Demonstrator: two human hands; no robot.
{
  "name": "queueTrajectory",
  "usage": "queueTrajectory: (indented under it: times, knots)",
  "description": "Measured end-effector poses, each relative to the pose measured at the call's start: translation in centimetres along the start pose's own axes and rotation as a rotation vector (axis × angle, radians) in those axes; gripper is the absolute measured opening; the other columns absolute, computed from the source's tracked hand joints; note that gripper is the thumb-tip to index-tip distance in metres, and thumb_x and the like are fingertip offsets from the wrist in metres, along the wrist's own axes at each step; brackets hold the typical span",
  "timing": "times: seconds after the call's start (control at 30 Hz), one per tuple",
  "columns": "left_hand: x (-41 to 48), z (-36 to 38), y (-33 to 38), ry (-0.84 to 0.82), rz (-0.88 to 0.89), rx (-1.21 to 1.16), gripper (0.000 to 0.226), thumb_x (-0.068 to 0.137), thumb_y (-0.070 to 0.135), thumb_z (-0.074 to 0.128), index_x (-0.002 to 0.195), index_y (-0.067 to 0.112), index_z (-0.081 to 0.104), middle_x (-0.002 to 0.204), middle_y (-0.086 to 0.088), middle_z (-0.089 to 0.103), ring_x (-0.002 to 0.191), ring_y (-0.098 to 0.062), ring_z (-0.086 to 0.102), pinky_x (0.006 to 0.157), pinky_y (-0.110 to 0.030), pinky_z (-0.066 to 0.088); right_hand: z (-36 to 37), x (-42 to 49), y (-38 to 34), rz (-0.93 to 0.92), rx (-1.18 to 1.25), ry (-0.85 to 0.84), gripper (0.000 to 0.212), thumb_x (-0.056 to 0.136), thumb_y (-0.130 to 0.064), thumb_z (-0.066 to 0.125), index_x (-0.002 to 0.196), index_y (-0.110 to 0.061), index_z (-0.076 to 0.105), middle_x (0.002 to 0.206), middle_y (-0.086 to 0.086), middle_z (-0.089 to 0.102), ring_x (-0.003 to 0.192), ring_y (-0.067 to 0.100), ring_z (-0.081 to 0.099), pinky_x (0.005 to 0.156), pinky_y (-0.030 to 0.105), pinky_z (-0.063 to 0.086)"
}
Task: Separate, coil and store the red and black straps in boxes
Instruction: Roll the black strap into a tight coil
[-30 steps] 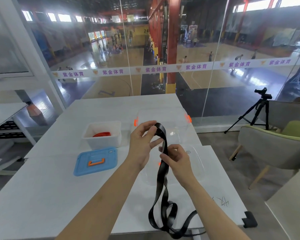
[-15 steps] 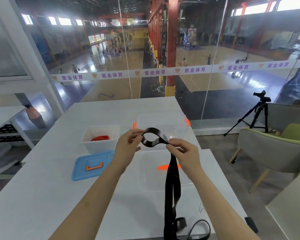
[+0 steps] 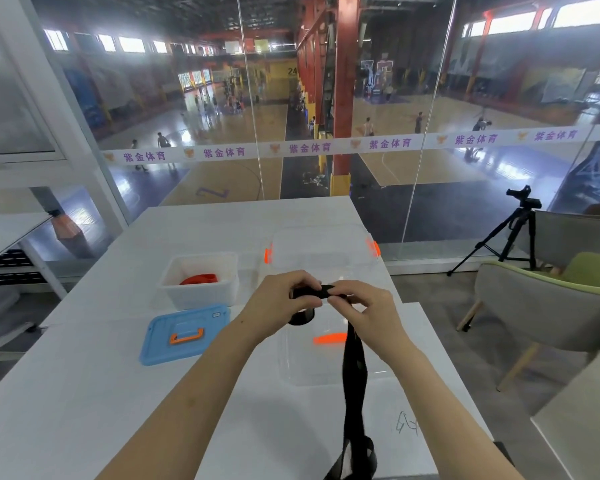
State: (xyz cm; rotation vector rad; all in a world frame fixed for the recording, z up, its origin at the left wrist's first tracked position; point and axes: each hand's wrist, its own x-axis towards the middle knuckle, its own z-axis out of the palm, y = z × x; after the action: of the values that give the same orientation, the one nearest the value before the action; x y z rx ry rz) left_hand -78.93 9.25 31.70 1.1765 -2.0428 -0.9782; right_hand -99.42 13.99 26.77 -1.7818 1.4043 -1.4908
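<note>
Both my hands hold the black strap [image 3: 353, 368] in front of me over the table. My left hand [image 3: 281, 299] grips a small coil of it, and my right hand [image 3: 368, 311] pinches the strap right beside the coil. The free length hangs down past the table's near edge. A coiled red strap [image 3: 200, 279] lies in the white box [image 3: 174, 292] to the left. A clear box [image 3: 326, 251] with orange latches stands behind my hands. Its clear lid [image 3: 302, 368] with an orange handle lies under my hands.
A blue lid [image 3: 160, 344] with an orange handle lies on the white table [image 3: 84, 393] in front of the white box. A glass wall runs behind the table. A green chair [image 3: 548, 306] and a tripod [image 3: 510, 230] stand to the right.
The open loop of black strap has been wound down into a tighter coil between my hands. Both hands dropped slightly and came closer together; less strap hangs below.
</note>
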Motion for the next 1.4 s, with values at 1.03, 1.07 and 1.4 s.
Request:
queueTrajectory:
  times: [1.03,1.07,1.4]
  knots:
    - [-1.1,2.5,2.0,0.29,-0.024,-0.661,0.027,0.099,0.005,0.067,0.099,0.026,0.083,0.103,-0.005,0.082,0.097,-0.021,0.076,0.092,-0.04,0.061,0.3,-3.2,-1.3,0.311,0.422,0.049,0.025,0.089,0.005,0.078,0.104,-0.014,0.07,0.101,0.002,0.08,0.1,0.02,0.078,0.087,0.03,0.061]
    - [-1.0,2.6,2.1,0.313,-0.025,-0.709,0.028,0.1,0.004,0.065,0.098,0.026,0.083,0.103,-0.005,0.081,0.096,-0.02,0.075,0.089,-0.038,0.06,0.4,-3.4,-1.3,0.319,0.446,0.049,0.026,0.088,0.005,0.079,0.105,-0.013,0.07,0.101,0.004,0.08,0.101,0.022,0.078,0.088,0.032,0.061]
    - [-1.2,4.3,2.2,0.418,-0.004,-0.847,0.026,0.103,0.007,0.06,0.102,0.025,0.08,0.108,-0.006,0.077,0.104,-0.023,0.07,0.094,-0.043,0.057,1.0,-3.8,-2.0,0.367,0.497,0.236,0.014,0.088,-0.002,0.081,0.098,-0.012,0.079,0.1,0.01,0.08,0.101,0.028,0.078,0.072,0.03,0.063]
